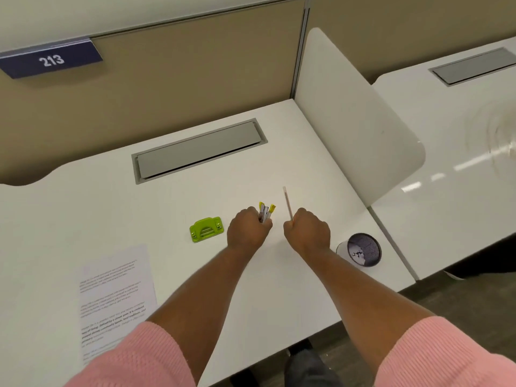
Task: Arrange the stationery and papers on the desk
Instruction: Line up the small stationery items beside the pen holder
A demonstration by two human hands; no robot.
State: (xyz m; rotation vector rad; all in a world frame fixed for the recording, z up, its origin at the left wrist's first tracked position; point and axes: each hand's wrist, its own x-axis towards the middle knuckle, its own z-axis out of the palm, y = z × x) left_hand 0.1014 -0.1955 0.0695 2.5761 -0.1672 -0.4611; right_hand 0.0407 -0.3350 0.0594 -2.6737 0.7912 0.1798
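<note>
My left hand (247,230) grips a small bundle of pens or markers with yellow-green tips (266,209) over the middle of the white desk (195,196). A thin pencil-like stick (287,203) points away from me, held in my right hand (307,233) just to the right. A green hole punch (206,229) sits on the desk left of my left hand. A printed sheet of paper (117,297) lies at the front left, partly under my left sleeve. A mesh pen cup (361,248) stands at the right, near the desk's corner.
A grey cable-tray lid (199,149) is set into the desk at the back. A white divider panel (351,113) rises along the right edge, with a neighbouring desk (460,152) beyond it. A beige partition with a "213" sign (51,60) closes the back.
</note>
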